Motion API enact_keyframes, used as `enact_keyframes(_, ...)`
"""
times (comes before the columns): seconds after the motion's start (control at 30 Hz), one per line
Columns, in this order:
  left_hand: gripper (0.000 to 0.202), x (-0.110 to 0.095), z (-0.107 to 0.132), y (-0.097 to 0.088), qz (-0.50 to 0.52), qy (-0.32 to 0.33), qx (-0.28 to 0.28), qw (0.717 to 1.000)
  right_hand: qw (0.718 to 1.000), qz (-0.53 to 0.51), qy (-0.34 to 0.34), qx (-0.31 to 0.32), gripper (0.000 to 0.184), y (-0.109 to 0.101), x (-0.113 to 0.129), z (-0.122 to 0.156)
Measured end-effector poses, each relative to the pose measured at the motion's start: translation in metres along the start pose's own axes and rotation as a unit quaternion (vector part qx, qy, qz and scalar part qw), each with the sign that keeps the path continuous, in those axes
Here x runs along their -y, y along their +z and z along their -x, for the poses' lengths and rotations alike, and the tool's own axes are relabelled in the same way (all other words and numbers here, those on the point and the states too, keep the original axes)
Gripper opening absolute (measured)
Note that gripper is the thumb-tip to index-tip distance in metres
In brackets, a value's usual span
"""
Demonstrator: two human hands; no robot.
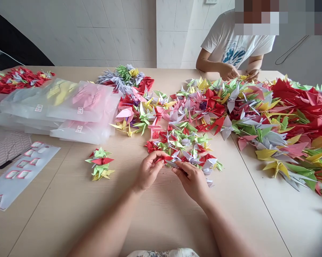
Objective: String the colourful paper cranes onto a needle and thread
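My left hand [150, 169] pinches a red folded paper crane [168, 158] near the front edge of a pile of small cranes. My right hand [192, 180] is closed on a slim grey pointed tool [172, 164], whose tip meets the red crane. Its kind is partly hidden by my fingers. Just beyond both hands lies the pile of small paper cranes [185, 141] in red, green, lavender and white. To the left, a little group of green, red and yellow cranes [100, 164] sits apart on the table [78, 200].
Translucent plastic bags [64, 114] with folded paper lie at left, near a pale sheet with labels [24, 171]. Larger heaps of cranes [284, 121] cover the right side, and a bundle [123, 76] stands at the back. Across the table, another person's hands [229, 72] hold yellow paper.
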State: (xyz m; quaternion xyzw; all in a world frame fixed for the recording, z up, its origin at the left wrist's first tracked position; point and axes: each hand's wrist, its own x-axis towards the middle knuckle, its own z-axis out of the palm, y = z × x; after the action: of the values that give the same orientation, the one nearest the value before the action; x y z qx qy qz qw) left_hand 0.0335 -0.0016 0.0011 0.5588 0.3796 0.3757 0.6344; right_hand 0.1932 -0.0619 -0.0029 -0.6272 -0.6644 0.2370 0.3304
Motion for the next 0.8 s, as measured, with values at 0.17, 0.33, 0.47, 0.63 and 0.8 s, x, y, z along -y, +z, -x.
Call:
enact_keyframes(0.17, 0.015, -0.0013, 0.0001, 0.0000, -0.011, 0.003, 0.005, 1.000, 1.000, 0.004, 0.002, 0.020, 0.016, -0.0006, 0.0006, 0.0003)
enact_keyframes(0.33, 0.016, -0.0034, 0.0000, 0.0013, -0.006, 0.008, 0.001, 1.000, 0.999, 0.015, 0.005, 0.033, 0.020, -0.0022, 0.0018, -0.0007)
enact_keyframes(0.47, 0.017, -0.0055, 0.0006, 0.0025, -0.007, 0.003, 0.001, 1.000, 0.999, 0.017, 0.006, 0.039, 0.024, -0.0034, 0.0037, -0.0010)
enact_keyframes(0.63, 0.015, -0.0057, 0.0003, 0.0032, -0.001, 0.000, -0.006, 1.000, 0.999, 0.019, 0.010, 0.032, 0.027, -0.0044, 0.0044, -0.0012)
enact_keyframes(0.8, 0.013, -0.0043, -0.0006, 0.0024, 0.008, 0.003, -0.006, 1.000, 0.999, 0.020, 0.024, 0.023, 0.023, -0.0040, 0.0041, -0.0009)
